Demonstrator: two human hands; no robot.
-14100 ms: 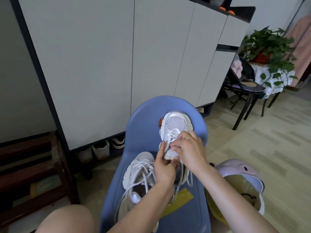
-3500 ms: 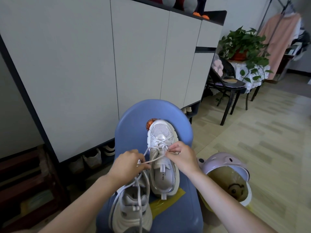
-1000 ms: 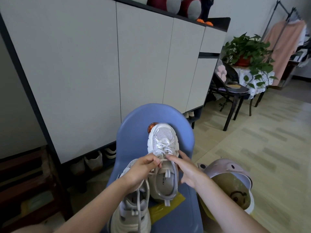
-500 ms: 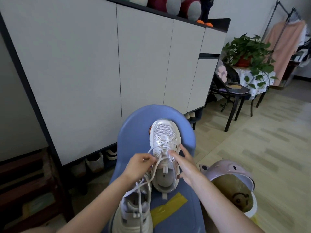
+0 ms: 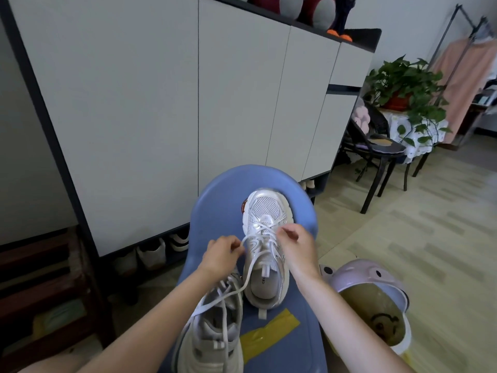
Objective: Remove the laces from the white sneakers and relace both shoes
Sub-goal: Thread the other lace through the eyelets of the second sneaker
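From the head cam, your left hand (image 5: 222, 255) is curled up pinching one end of the white lace (image 5: 248, 267), just left of the far sneaker (image 5: 266, 238), and your right hand (image 5: 294, 244) pinches the other run of lace right over the shoe's eyelets, fingers bent, knuckles up. That far sneaker sits toe-away on the blue chair seat (image 5: 223, 200), laced partway with crossings near the toe, tongue and opening toward you. The loose lace tail drops from your left hand down across the near sneaker (image 5: 212, 332), which lies beside your left forearm, close to the seat's front edge and touching the far shoe's heel area. A strip of yellow tape (image 5: 269, 336) is stuck on the seat just right of it. The chair faces a tall white cabinet (image 5: 161, 90) with shoes tucked underneath (image 5: 152, 254). To your right on the light floor there's a pink bin (image 5: 373, 300), and farther off a black chair (image 5: 382, 154) and a potted plant (image 5: 403, 84) on a covered table.
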